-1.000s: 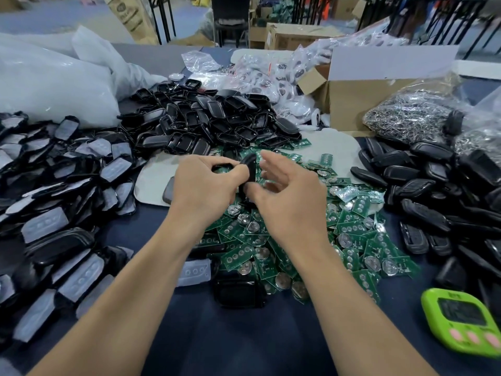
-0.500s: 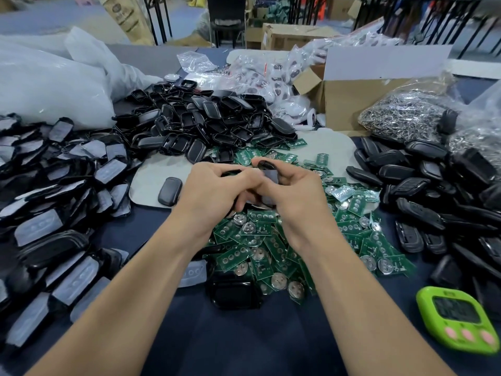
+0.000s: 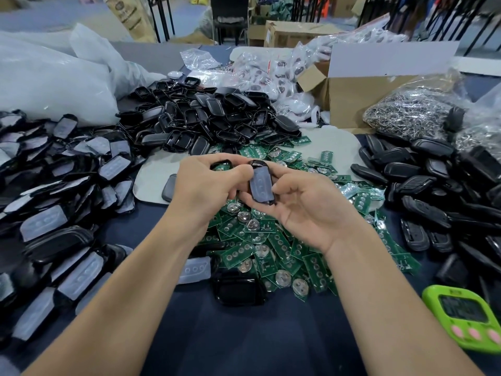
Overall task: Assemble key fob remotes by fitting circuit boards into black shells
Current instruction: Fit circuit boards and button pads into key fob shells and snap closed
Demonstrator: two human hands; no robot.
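Note:
A black shell half with a translucent button pad (image 3: 260, 185) stands upright between my two hands above the pile of green circuit boards (image 3: 271, 240). My right hand (image 3: 306, 204) pinches it from the right and from below. My left hand (image 3: 203, 188) grips its left edge with the thumb, and a second black shell piece (image 3: 221, 164) shows above that hand's fingers. Empty black shells (image 3: 206, 120) lie heaped behind the hands.
Shells with translucent pads (image 3: 54, 202) cover the left side and closed black fobs (image 3: 433, 191) the right. A loose black shell (image 3: 238, 290) and a clear pad (image 3: 193, 268) lie near my forearms. A green timer (image 3: 466, 318) sits at the lower right, a cardboard box (image 3: 352, 99) at the back.
My hands have drawn slightly apart and my right palm has turned up, so the shell's padded face now shows between them.

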